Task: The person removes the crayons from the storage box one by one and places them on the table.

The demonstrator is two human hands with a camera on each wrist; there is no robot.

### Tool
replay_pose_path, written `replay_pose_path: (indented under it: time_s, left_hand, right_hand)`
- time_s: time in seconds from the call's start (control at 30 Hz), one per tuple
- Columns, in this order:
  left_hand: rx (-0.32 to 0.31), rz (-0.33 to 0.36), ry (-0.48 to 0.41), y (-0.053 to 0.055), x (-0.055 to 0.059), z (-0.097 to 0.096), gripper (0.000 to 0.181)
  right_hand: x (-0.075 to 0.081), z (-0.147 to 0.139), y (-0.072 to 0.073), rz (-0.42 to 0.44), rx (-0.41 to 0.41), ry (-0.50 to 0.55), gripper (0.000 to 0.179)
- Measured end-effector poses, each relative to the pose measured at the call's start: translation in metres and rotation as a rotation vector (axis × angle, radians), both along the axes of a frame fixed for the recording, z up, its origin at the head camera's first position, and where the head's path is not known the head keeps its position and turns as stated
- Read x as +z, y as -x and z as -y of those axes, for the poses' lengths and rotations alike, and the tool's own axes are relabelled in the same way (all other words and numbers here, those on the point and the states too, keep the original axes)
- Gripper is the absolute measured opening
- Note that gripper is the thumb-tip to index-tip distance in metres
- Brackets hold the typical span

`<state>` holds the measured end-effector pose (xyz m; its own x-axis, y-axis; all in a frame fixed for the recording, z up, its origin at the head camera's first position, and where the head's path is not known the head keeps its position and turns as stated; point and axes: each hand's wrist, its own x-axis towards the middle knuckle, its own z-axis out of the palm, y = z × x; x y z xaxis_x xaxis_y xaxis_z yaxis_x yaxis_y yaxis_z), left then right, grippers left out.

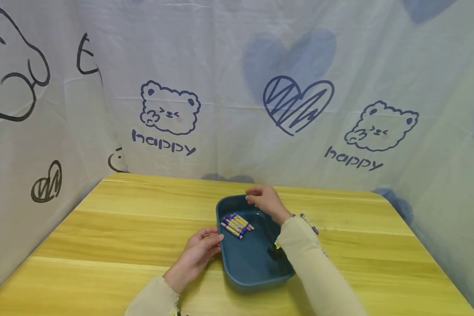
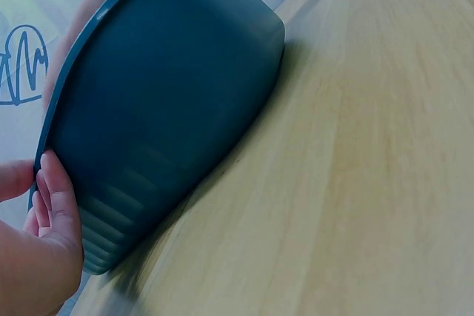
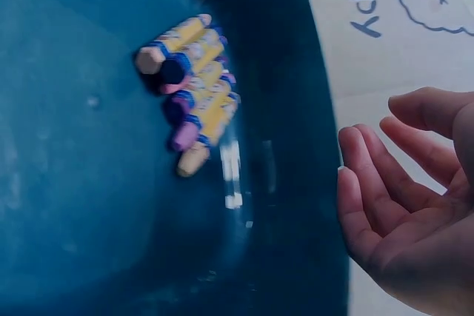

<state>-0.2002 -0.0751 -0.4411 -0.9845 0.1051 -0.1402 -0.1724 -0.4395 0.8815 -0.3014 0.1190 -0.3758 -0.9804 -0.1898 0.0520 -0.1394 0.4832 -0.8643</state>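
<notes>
A dark teal plastic bin point(image 1: 250, 263) stands on the table. My left hand point(image 1: 199, 252) pinches the bin's left rim, the thumb over the edge and the fingers against the outer wall. At the far rim, my right hand point(image 1: 265, 202) has its fingers loosely bent, and nothing shows between them in the right wrist view. Several crayons point(image 1: 237, 225) in yellow and purple wrappers lie in a close group inside the bin, near its left wall. A small yellow item point(image 1: 277, 244) in the bin is partly covered by the right sleeve.
To the bin's right, a loose crayon point(image 1: 310, 224) lies on the yellow wood-grain table point(image 1: 142, 219). Bits of other items beside the right sleeve are mostly hidden. White cloth point(image 1: 229, 87) with bear and heart drawings hangs behind the table and at both sides.
</notes>
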Motion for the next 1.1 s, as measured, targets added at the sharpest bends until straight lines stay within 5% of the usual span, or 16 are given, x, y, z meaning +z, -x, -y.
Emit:
replay_pose_path:
  time_s: [0.47,1.1]
  left_hand:
    - [-0.002,-0.008,-0.001,0.0,0.0,-0.001,0.02]
    - [-0.008,-0.004,0.012,0.0,-0.001,-0.001,0.025]
  right_hand:
    - [-0.029,0.007,0.004,0.091,-0.008,0.031,0.023]
    - [-0.046,0.009,0.002,0.116,0.016,-0.098,0.018]
